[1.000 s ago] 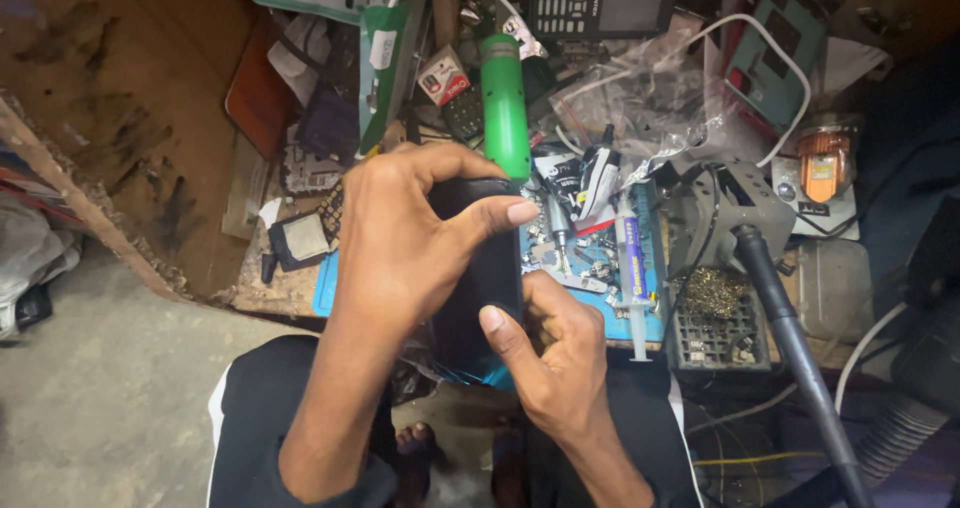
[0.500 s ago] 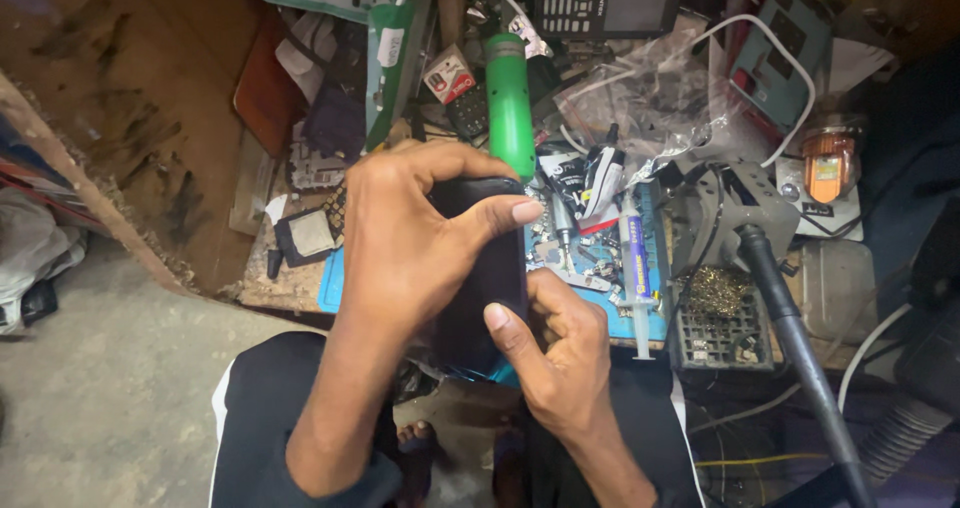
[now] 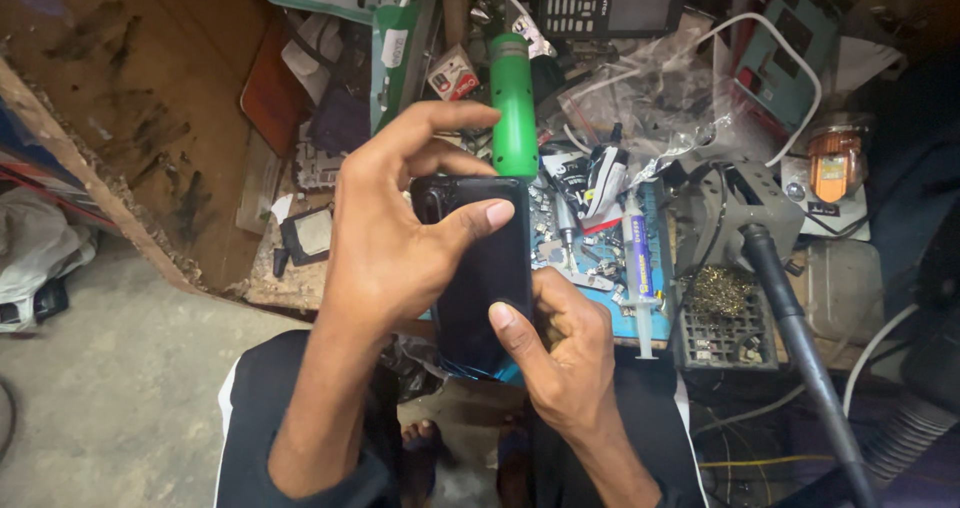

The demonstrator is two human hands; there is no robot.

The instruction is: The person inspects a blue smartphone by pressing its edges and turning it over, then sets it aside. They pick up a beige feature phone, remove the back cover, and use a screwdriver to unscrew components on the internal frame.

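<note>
Counts: one black smartphone [image 3: 480,268], one green-handled tool [image 3: 514,108], one syringe [image 3: 638,258], one keypad phone [image 3: 612,3], all over your cluttered workbench [image 3: 180,98]. Your left hand [image 3: 390,238] wraps the smartphone's upper part, fingers half curled, thumb across its face. Your right hand [image 3: 560,348] pinches its lower edge, thumb pressed flat, above your lap.

We see a keypad phone's grey screen [image 3: 640,4] at the desk's far edge, and a small red-and-white packet [image 3: 453,75] left of it.
</note>
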